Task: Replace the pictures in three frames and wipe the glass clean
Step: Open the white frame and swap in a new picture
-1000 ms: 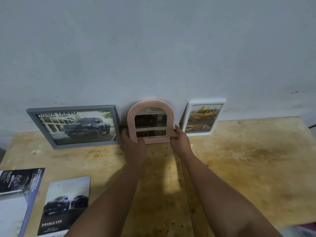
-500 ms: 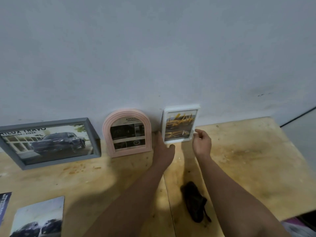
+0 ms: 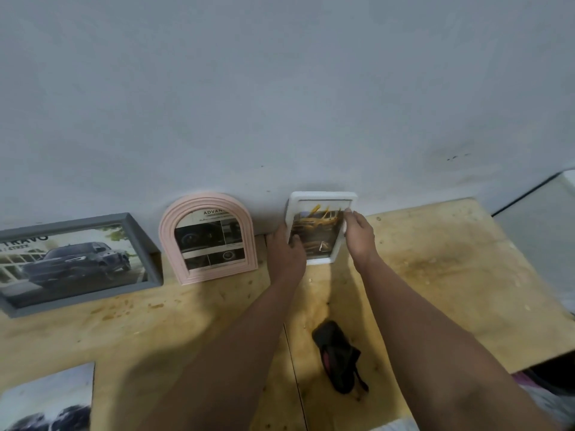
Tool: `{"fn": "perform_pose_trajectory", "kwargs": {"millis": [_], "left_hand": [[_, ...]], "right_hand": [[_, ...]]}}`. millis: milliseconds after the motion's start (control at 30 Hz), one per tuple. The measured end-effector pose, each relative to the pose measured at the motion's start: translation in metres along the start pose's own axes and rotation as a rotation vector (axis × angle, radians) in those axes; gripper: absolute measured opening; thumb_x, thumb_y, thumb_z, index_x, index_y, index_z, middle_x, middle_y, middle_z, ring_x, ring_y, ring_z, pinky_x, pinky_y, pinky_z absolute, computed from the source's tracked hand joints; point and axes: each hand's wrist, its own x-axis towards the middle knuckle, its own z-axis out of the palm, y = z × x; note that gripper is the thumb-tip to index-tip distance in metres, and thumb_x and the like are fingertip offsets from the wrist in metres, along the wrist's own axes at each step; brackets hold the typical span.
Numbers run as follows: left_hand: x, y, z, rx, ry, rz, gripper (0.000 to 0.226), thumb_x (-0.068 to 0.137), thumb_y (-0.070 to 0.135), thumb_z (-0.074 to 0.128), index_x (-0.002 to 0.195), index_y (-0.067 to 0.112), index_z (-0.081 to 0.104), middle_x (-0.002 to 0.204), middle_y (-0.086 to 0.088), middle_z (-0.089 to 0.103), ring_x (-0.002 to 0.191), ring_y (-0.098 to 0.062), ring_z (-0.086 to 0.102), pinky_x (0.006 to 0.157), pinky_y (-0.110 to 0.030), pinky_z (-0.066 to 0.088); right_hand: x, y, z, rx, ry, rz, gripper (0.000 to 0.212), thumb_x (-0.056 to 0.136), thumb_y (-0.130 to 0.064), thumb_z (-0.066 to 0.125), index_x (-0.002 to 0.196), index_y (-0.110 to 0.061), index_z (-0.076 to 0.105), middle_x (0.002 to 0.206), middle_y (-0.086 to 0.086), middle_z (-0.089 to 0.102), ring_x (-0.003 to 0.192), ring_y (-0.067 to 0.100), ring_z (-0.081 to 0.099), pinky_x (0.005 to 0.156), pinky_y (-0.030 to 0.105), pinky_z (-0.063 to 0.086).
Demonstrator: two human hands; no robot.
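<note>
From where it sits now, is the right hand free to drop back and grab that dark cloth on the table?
Probably yes. The dark cloth lies on bare wooden table just inside the right forearm, nothing on or around it. But the right hand grips the white frame and must let go first.

A plain grey-white wall [image 3: 280, 88] fills the upper half of the view, its paint matt and slightly uneven, with a few small dark specks and a faint smudge toward the right. Below it runs a bench [image 3: 435, 275] of pale plywood, its top blotched with yellowish-brown stains and scattered small marks; a thin seam [image 3: 291, 362] crosses the board from front to back. The bench's right edge ends short of a lighter panel [image 3: 541, 231], bordered by a dark line. Light is dim and soft, casting blurred shadows on the wood.
</note>
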Motion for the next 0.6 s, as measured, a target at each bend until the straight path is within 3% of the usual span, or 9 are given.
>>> {"fn": "perform_pose_trajectory", "kwargs": {"millis": [67, 133, 233, 300, 400, 533, 600], "left_hand": [[-0.020, 0.006, -0.006, 0.040, -0.021, 0.124, 0.036, 0.104, 0.017, 0.048, 0.139, 0.017, 0.058, 0.127, -0.005, 0.058, 0.117, -0.021, 0.054, 0.103, -0.039, 0.048], [-0.044, 0.014, -0.017, 0.076, -0.060, 0.234, 0.037, 0.105, 0.017, 0.047, 0.141, 0.015, 0.056, 0.131, -0.004, 0.061, 0.118, -0.020, 0.056, 0.100, -0.035, 0.048], [-0.078, 0.017, -0.042, 0.178, -0.139, 0.446, 0.037, 0.105, 0.019, 0.048, 0.142, 0.017, 0.055, 0.115, 0.001, 0.069, 0.093, -0.015, 0.062, 0.075, -0.028, 0.046], [-0.097, 0.013, -0.061, 0.274, -0.168, 0.558, 0.038, 0.104, 0.019, 0.051, 0.142, 0.018, 0.056, 0.114, -0.002, 0.072, 0.088, -0.018, 0.065, 0.070, -0.028, 0.045], [-0.126, 0.001, -0.092, 0.377, -0.199, 0.689, 0.043, 0.102, 0.019, 0.053, 0.144, 0.021, 0.056, 0.137, 0.002, 0.066, 0.114, -0.016, 0.067, 0.088, -0.032, 0.058], [-0.163, -0.027, -0.136, 0.583, -0.218, 0.788, 0.044, 0.105, 0.023, 0.046, 0.148, 0.024, 0.052, 0.151, 0.004, 0.054, 0.134, -0.015, 0.056, 0.104, -0.039, 0.053], [-0.179, -0.052, -0.154, 0.693, -0.183, 0.824, 0.044, 0.104, 0.023, 0.044, 0.147, 0.020, 0.053, 0.151, -0.001, 0.055, 0.140, -0.018, 0.051, 0.110, -0.046, 0.049]], "right_hand": [[-0.017, 0.010, -0.017, 0.020, 0.013, 0.055, 0.051, 0.098, -0.064, 0.045, 0.121, -0.025, 0.066, 0.125, 0.000, 0.067, 0.110, 0.019, 0.064, 0.090, 0.037, 0.050], [-0.039, 0.019, -0.032, 0.047, -0.028, 0.099, 0.051, 0.097, -0.070, 0.039, 0.110, -0.030, 0.068, 0.116, 0.000, 0.071, 0.102, 0.019, 0.066, 0.088, 0.039, 0.048], [-0.067, 0.028, -0.045, 0.071, -0.073, 0.148, 0.064, 0.091, -0.081, 0.033, 0.107, -0.030, 0.067, 0.111, 0.001, 0.071, 0.103, 0.021, 0.067, 0.094, 0.045, 0.050], [-0.083, 0.031, -0.046, 0.073, -0.119, 0.165, 0.072, 0.086, -0.087, 0.032, 0.108, -0.029, 0.067, 0.110, 0.002, 0.072, 0.103, 0.022, 0.068, 0.093, 0.046, 0.052], [-0.107, 0.031, -0.039, 0.041, -0.192, 0.171, 0.077, 0.085, -0.087, 0.035, 0.105, -0.021, 0.068, 0.105, 0.007, 0.072, 0.097, 0.026, 0.068, 0.087, 0.043, 0.053], [-0.128, 0.030, -0.010, -0.060, -0.325, 0.155, 0.061, 0.093, -0.066, 0.050, 0.108, -0.010, 0.070, 0.101, 0.013, 0.072, 0.094, 0.031, 0.066, 0.083, 0.043, 0.054], [-0.137, 0.032, 0.014, -0.158, -0.325, 0.161, 0.046, 0.097, -0.050, 0.056, 0.096, -0.005, 0.069, 0.094, 0.015, 0.071, 0.085, 0.031, 0.065, 0.075, 0.041, 0.054]]}}
